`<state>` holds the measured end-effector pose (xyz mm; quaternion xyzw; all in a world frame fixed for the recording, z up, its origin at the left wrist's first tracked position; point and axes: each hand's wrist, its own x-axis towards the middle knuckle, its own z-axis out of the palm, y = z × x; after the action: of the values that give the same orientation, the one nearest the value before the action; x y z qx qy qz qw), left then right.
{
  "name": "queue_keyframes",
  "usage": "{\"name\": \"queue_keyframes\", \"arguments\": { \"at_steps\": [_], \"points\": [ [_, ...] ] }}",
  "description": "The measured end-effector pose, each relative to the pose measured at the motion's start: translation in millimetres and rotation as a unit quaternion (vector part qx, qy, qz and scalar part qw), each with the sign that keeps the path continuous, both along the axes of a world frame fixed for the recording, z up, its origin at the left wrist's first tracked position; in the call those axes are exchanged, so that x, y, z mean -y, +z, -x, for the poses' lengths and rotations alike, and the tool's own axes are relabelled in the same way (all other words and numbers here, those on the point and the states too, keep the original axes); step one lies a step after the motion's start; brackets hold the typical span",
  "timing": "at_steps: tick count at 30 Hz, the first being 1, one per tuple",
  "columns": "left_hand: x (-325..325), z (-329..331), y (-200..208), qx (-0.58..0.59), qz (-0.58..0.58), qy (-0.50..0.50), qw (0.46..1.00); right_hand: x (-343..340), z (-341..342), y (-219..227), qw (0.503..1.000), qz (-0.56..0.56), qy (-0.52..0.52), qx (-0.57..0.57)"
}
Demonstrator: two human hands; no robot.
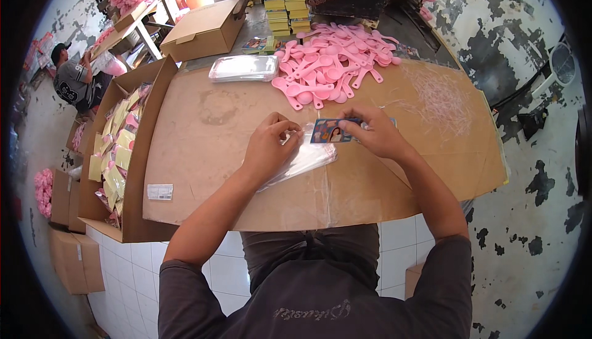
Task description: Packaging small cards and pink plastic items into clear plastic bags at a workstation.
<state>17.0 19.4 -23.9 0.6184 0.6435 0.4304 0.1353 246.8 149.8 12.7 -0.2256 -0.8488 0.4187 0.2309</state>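
Observation:
My right hand point(379, 130) is closed on a colourful printed card point(327, 132), held level over the table by thumb and fingers. Left of it, my left hand point(271, 143) pinches the upper end of a clear plastic bag point(308, 157). The bag lies slanted on the cardboard-covered tabletop, seemingly on other clear bags. The card's left end is close to the bag's opening; whether they touch, I cannot tell. Beyond both hands lies a large heap of pink plastic scoops point(333, 61). A stack of clear plastic bags point(243, 68) rests left of the heap.
A long open carton point(129, 216) of packed bags with yellow cards stands along the table's left edge. Behind are a closed cardboard box point(200, 31) and stacked cards point(277, 9). Thin plastic strips point(441, 105) lie at right. Another person point(74, 80) sits far left.

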Motion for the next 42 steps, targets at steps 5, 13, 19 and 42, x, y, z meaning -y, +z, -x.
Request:
{"name": "queue_keyframes", "arguments": {
  "at_steps": [5,13,19,42],
  "points": [
    [0.2,0.7,-5.4,-0.070,-0.033,0.009,0.997,-6.7,13.6,-14.2,0.993,0.013,0.109,0.039],
    [-2.3,7.9,-12.5,0.175,-0.064,-0.004,0.982,3.7,6.3,-17.4,0.997,-0.022,0.058,0.046],
    [1.6,1.9,3.2,0.414,0.046,-0.122,0.901,-7.9,-1.3,-27.7,0.996,0.052,-0.058,0.041],
    [5.2,-15.1,4.2,0.337,0.080,-0.133,0.929,11.5,10.9,-26.4,0.976,0.143,-0.016,-0.164]
  ]
}}
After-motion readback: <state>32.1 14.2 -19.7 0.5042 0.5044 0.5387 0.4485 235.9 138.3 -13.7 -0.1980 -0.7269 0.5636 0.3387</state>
